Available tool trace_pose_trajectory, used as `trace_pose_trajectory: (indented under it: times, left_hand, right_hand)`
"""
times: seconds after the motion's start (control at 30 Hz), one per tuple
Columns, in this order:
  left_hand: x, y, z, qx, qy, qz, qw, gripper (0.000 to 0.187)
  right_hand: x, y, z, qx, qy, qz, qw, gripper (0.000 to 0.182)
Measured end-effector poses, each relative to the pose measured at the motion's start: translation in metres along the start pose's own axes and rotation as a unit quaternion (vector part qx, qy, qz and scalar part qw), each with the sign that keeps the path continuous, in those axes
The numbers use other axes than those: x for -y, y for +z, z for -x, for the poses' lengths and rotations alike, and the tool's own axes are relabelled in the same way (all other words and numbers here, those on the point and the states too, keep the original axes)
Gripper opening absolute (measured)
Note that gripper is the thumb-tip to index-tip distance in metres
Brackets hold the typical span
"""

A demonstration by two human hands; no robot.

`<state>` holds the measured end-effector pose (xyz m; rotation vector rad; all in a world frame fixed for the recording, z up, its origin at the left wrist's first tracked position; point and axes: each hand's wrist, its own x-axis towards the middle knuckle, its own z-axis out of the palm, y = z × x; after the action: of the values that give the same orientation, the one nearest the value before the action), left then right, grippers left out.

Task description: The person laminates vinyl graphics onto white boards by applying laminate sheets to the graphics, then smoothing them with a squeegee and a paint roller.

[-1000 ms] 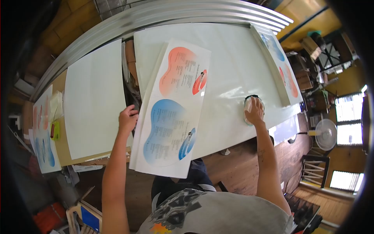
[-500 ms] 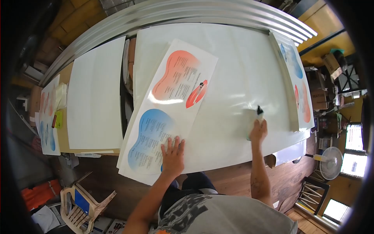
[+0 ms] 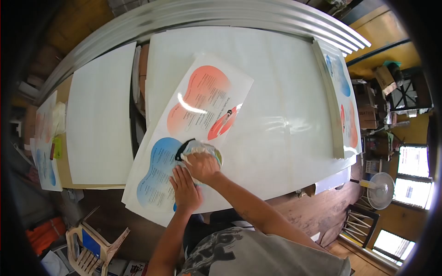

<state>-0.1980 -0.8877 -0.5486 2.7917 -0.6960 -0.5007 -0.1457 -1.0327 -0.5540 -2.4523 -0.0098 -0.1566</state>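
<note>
Head view. We see a printed panel (image 3: 189,122) lying aslant on a large white board (image 3: 276,115), its lower end reaching past the board's near edge. Our right hand (image 3: 202,168) presses a crumpled bundle (image 3: 197,148), pale with a black patch, on the panel, over the upper part of the blue shape; its fingers are curled about the bundle. Our left hand (image 3: 186,192) lies just beside it, lower on the same blue shape, with extended fingers resting on the surface and grasping nothing.

We judge the step in hand to be rubbing or wiping the panel's face, the left hand steadying it. The next move calls for even pressure from the bundle and a left hand kept flat, yet clear of its path.

Counted, we have two hands, one bundle and three printed panels: the central one, a second along the right edge (image 3: 345,106) and a third at the far left (image 3: 44,142). Blank boards number two, the large one and a smaller one at left (image 3: 99,119). We find one chair (image 3: 94,248) and one fan (image 3: 380,191); the metal strips (image 3: 221,16) behind are several, too close-set to count surely.
</note>
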Motion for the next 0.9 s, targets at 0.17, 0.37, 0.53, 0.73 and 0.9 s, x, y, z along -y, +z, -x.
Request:
trace_pose_trajectory:
  times: [0.17,0.37,0.53,0.73,0.9]
  left_hand:
    - [0.002,-0.001,-0.009,-0.019,-0.002,0.045,0.999,0.083]
    - [0.004,0.004,-0.009,0.002,-0.018,0.024,1.000,0.082]
    - [0.004,0.004,-0.010,0.007,-0.021,0.013,1.000,0.081]
    - [0.006,-0.001,-0.010,-0.013,-0.007,0.024,1.000,0.081]
    - [0.004,-0.005,-0.011,-0.007,-0.007,0.025,1.000,0.079]
  right_hand:
    - [-0.050,-0.021,-0.063,-0.050,0.006,0.040,0.998,0.017]
    - [-0.120,-0.068,-0.129,-0.067,0.076,0.112,0.989,0.021]
    - [-0.206,-0.114,-0.202,-0.097,0.081,0.211,0.969,0.032]
    - [-0.243,-0.199,-0.256,-0.177,0.302,0.147,0.925,0.056]
    - [-0.147,-0.090,-0.087,0.168,-0.041,0.446,0.878,0.033]
